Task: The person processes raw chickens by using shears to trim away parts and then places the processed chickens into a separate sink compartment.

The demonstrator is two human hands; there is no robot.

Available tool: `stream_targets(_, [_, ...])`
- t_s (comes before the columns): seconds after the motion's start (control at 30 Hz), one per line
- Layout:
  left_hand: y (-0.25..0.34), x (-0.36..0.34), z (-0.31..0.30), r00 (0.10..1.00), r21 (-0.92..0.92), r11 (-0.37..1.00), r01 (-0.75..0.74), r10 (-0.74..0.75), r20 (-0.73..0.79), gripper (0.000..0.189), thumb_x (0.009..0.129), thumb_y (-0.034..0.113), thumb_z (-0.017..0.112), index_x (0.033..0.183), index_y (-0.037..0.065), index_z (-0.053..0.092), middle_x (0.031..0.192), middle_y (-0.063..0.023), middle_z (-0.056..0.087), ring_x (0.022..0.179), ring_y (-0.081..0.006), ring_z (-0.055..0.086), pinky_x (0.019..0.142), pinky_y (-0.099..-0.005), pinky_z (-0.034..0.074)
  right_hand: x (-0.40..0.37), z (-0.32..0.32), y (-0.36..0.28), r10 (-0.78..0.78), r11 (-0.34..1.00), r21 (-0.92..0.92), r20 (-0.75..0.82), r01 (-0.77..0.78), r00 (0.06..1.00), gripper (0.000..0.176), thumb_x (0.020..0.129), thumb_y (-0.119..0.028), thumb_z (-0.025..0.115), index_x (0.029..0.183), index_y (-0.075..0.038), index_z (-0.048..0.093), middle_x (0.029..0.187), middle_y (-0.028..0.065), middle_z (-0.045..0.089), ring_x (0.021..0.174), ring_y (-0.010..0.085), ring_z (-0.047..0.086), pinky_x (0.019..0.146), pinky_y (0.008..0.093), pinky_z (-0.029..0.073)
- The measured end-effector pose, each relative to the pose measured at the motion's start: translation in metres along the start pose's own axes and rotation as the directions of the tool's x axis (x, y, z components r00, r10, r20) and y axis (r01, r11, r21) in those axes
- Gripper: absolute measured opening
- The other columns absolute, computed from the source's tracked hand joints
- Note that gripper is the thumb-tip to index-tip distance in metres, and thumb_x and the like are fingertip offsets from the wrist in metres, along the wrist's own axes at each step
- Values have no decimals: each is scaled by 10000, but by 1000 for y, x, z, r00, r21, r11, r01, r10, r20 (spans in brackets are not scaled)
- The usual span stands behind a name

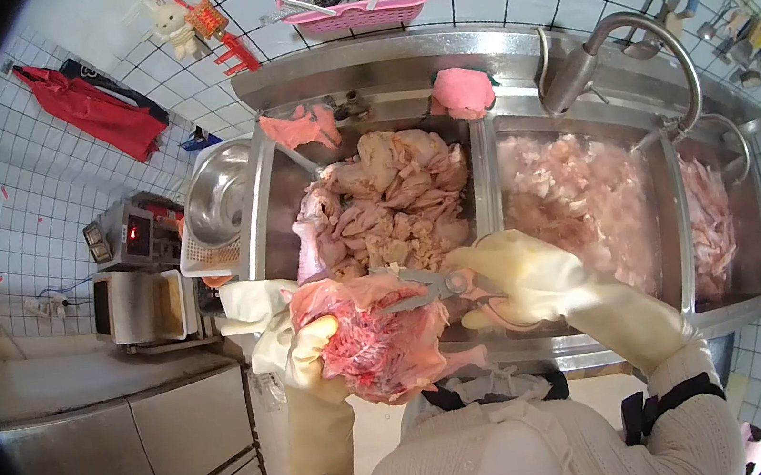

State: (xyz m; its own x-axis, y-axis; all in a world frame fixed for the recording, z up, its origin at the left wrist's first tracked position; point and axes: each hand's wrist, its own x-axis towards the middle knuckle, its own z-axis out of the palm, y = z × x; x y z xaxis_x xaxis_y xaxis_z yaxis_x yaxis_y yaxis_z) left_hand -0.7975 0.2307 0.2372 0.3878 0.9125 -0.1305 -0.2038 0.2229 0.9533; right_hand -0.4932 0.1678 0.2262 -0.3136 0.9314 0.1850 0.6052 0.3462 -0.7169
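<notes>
A raw poultry carcass [385, 343], opened to show its red inside, is gripped by my left hand [303, 339] in a cream rubber glove, thumb pressed on the meat. My right hand [520, 277], gloved alike, is closed round the handles of poultry shears [454, 287]. The shears' blades point left and lie at the carcass's upper right edge. One leg sticks up on the left and another points right. Behind the carcass, a heap of plucked whole birds [393, 188] fills the left sink basin [283, 193].
Pale meat pieces [578, 202] sit in water in the middle basin, more [710, 223] in the right one. A faucet [571, 78] arches over them. Pink cloths [464, 92] lie on the sink's back ledge. A steel bowl [217, 197] stands left, near a digital scale [135, 233].
</notes>
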Motion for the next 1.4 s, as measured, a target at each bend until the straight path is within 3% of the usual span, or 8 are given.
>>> stream_targets(0.33, [-2, 1, 8, 997, -41, 999, 36, -33, 66, 419, 893, 171, 525, 1273, -6, 518, 1179, -135, 631, 1066, -235, 629, 922, -385, 521, 0, -5, -1, 11, 998, -69, 98, -4, 995, 531, 724, -335, 809, 1099, -42, 573, 818, 182, 629, 781, 392, 627, 691, 476, 505])
stream_targets(0.5, [-17, 0, 13, 930, -562, 744, 360, -332, 157, 407, 911, 177, 532, 1278, 1, 527, 1229, -151, 618, 1095, -258, 625, 945, -411, 522, -13, 23, -2, 200, 976, -78, -51, -203, 979, 457, 761, -303, 773, 1103, -74, 573, 822, 156, 637, 808, 375, 652, 658, 477, 518])
stream_targets(0.93, [-30, -7, 6, 946, -346, 883, 318, -318, 56, 517, 855, 174, 578, 1333, 4, 482, 1294, -140, 586, 1161, -249, 603, 998, -405, 504, -5, 19, 4, 103, 976, -171, -183, -135, 978, 389, 724, -161, 760, 1065, -89, 587, 801, 131, 631, 803, 352, 644, 669, 463, 523])
stream_targets(1.1, [-25, -6, 30, 873, -608, 648, 459, -458, 170, 479, 898, 174, 604, 1339, 24, 491, 1258, -145, 608, 1179, -283, 595, 1029, -437, 485, -21, 53, 19, 278, 960, 0, -145, -281, 950, 355, 787, -179, 722, 1119, -113, 613, 849, 114, 684, 762, 364, 663, 641, 448, 534])
stream_targets(1.13, [-31, -7, 28, 875, -607, 652, 455, -453, 170, 479, 898, 174, 604, 1339, 24, 491, 1258, -145, 608, 1179, -283, 595, 1029, -437, 485, -26, 55, 8, 441, 822, 433, -75, -369, 894, 324, 820, -192, 704, 1129, -123, 633, 965, 98, 708, 881, 333, 683, 686, 392, 544])
stream_targets(1.3, [-60, -12, 33, 890, -530, 791, 306, -435, -137, 435, 854, 47, 625, 1282, 13, 548, 1222, -151, 623, 1132, -275, 618, 1005, -420, 489, 1, 132, 41, 679, 612, 386, 192, -691, 709, 355, 941, -123, 558, 1287, -66, 614, 961, 75, 709, 886, 213, 646, 777, 312, 517])
stream_targets(1.37, [-64, -16, 39, 921, -310, 926, 215, -298, -250, 417, 822, -8, 634, 1236, 2, 585, 1196, -144, 637, 1090, -248, 640, 968, -387, 511, 26, 169, 70, 767, -464, 847, 530, -258, 361, 334, 972, -312, 576, 1181, -63, 649, 1068, 62, 697, 985, 172, 652, 766, 317, 518])
stream_targets(1.4, [-63, -16, 38, 933, -183, 969, 166, -214, -289, 411, 805, -35, 639, 1213, -3, 604, 1183, -141, 644, 1069, -234, 652, 949, -371, 521, 36, 152, 76, 765, -469, 849, 529, -245, 368, 334, 972, -312, 576, 1181, -63, 649, 1068, 62, 697, 985, 172, 652, 766, 317, 518])
